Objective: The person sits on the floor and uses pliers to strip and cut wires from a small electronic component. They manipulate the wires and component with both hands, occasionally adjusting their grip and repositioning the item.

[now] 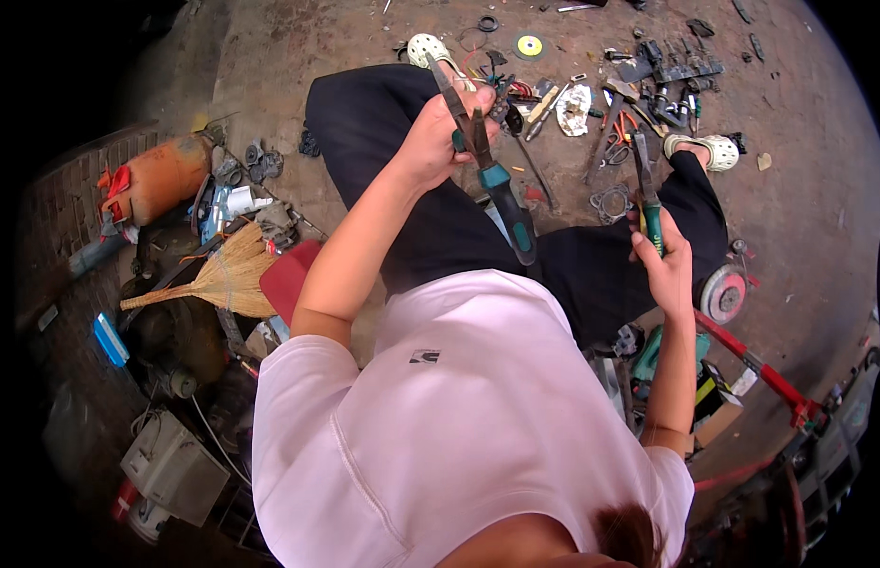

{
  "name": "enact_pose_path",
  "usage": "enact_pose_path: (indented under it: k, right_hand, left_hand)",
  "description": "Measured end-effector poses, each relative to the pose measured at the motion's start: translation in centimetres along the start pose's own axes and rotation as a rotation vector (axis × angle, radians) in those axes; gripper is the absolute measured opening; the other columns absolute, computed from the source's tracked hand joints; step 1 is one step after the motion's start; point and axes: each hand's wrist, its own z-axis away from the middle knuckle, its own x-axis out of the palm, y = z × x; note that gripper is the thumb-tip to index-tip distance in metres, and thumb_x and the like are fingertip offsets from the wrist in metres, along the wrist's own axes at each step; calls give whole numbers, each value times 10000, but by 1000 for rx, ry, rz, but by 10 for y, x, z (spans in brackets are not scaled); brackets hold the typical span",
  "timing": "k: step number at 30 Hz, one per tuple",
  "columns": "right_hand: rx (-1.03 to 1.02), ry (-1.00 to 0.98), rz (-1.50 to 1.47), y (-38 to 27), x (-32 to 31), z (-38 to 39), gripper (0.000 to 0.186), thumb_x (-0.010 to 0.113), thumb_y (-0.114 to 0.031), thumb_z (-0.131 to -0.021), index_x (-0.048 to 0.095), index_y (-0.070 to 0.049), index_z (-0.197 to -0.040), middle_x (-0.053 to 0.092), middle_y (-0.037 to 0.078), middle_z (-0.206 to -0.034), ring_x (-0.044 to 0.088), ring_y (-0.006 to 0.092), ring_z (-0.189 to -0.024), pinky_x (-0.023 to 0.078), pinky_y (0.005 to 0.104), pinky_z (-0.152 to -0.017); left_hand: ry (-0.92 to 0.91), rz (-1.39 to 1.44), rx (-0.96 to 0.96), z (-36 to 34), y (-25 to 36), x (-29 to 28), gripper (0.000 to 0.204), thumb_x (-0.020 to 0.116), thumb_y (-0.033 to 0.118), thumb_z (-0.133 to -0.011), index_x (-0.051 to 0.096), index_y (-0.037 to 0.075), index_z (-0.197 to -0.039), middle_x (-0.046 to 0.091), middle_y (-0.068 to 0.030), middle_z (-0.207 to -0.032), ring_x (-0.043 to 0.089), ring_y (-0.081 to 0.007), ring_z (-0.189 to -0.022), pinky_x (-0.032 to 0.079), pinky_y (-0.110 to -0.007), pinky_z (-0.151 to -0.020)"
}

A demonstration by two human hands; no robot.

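My left hand is raised over my left thigh, its fingers closed around the metal part of a snips-like tool. One long dark blade points up and away, and the thick teal-and-black handle hangs toward my lap. A wire or small part beside the fingertips is too small to make out. At the right, over my other thigh, my right hand is wrapped around the green handles of pliers. Their narrow dark jaws point away from me. The two tools are apart.
Hand tools lie scattered on the floor beyond my legs, among them orange-handled scissors and a yellow disc. Wire coils lie between my knees. Leftward are a straw broom and orange cylinder; rightward, a grey wheel and red bar.
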Motion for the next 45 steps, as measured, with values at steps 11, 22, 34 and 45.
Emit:
enact_pose_path:
  k: [11,22,34,45]
  right_hand:
    - [-161,-219,-193,-30,30,-3,207,616,-143,-801,603,38,-700,573,165,-1186,548,166,-875,445,251,-662]
    - [-19,-404,-210,-23,28,-9,196,607,-125,-813,635,63,-769,567,153,-1228,568,194,-994,452,280,-787]
    - [378,-459,-935,-37,39,-2,203,534,-130,-825,593,59,-781,531,291,-1258,611,320,-1063,527,405,-838]
    - [133,-410,-267,-20,23,3,171,605,-79,-785,597,80,-847,528,69,-1025,500,91,-631,414,236,-557]
  left_hand:
    - [-268,322,-88,-9,-3,5,503,344,379,-1025,421,117,-602,301,24,-421,243,-99,-373,245,-259,-405]
    - [-256,231,-76,-8,-7,6,486,398,379,-1009,428,108,-606,334,20,-435,279,-97,-377,241,-253,-411]
    - [-194,-798,-155,-15,3,26,445,573,383,-938,593,36,-659,493,46,-567,408,-32,-511,330,-231,-461]
    - [-236,-844,-19,-16,-12,19,405,579,323,-938,612,18,-674,513,21,-557,417,-50,-521,340,-245,-484]
